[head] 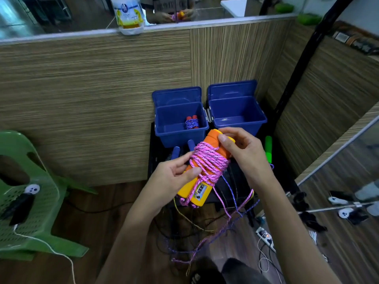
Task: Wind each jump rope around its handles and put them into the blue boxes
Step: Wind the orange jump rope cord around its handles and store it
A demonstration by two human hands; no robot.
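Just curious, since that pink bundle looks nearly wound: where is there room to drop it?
The right blue box looks bare inside. The left blue box holds one wound rope toward its right, with bare floor to its left. The stand in front of the boxes is crowded with handles and loose ropes.

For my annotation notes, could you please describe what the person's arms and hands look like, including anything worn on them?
Both forearms are bare to the frame's lower edge: no sleeves show. The left hand and right hand wear no gloves, rings, watch or wristband that I can see. The fingers are uncovered, with short, unpainted nails.
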